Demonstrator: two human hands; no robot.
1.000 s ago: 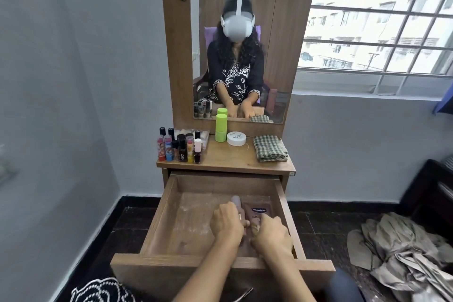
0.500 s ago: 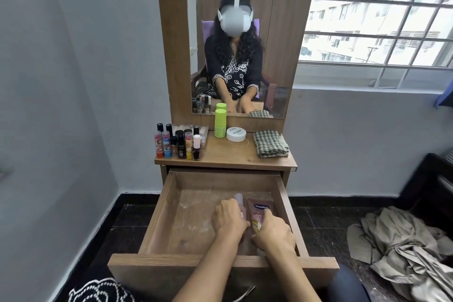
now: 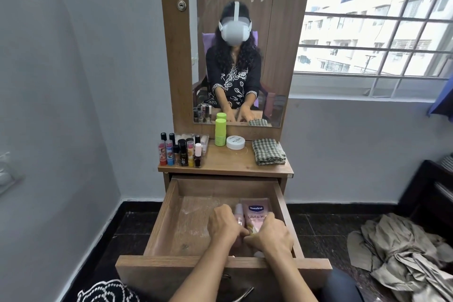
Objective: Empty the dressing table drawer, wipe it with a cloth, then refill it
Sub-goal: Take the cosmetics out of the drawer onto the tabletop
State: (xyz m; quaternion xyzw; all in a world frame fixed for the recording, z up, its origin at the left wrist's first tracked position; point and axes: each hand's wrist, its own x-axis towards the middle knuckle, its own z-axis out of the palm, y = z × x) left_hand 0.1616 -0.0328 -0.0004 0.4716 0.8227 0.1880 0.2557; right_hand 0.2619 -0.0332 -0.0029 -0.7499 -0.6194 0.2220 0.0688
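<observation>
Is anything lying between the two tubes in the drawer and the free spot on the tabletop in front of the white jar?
Nothing visible blocks it. Both hands, left hand and right hand, are on the pink tube and the Vaseline tube in the drawer. The tabletop is bare between the small bottles and folded cloth.

Two tubes lie in the drawer's right half, under both hands. On the tabletop behind, small bottles stand left, a folded cloth right.
</observation>
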